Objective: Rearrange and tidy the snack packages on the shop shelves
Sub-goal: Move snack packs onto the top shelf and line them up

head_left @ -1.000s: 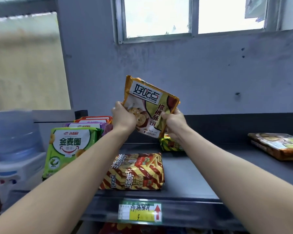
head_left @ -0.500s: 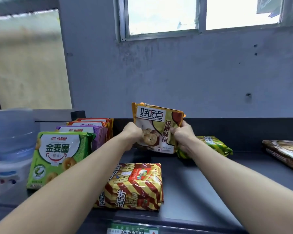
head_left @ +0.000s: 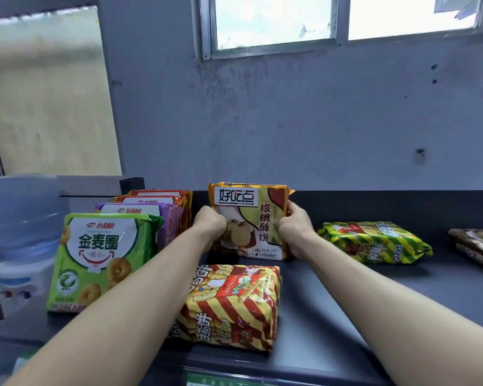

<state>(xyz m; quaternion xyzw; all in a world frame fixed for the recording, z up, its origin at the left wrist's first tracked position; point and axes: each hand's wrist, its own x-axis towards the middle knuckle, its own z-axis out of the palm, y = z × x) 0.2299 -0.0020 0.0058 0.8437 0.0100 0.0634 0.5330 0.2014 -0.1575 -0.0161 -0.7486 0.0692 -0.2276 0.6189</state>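
Observation:
An orange and olive walnut-biscuit package (head_left: pixel 251 218) stands upright near the back of the dark shelf (head_left: pixel 402 296), its lower edge down at the shelf surface. My left hand (head_left: pixel 211 222) grips its left edge and my right hand (head_left: pixel 292 225) grips its right edge. In front of it lies a red-and-yellow striped package (head_left: pixel 234 305), flat on the shelf. A green-and-yellow striped package (head_left: pixel 374 242) lies flat to the right.
A green ring-biscuit package (head_left: pixel 101 260) stands upright at the left, with purple (head_left: pixel 165 218) and orange packages (head_left: pixel 162 195) in a row behind it. A brown package (head_left: pixel 477 246) lies at the far right. A water dispenser (head_left: pixel 20 232) stands left of the shelf.
Both hands have brought the walnut-biscuit package down from chest height to the shelf and turned it upright. The camera has tilted down and closer.

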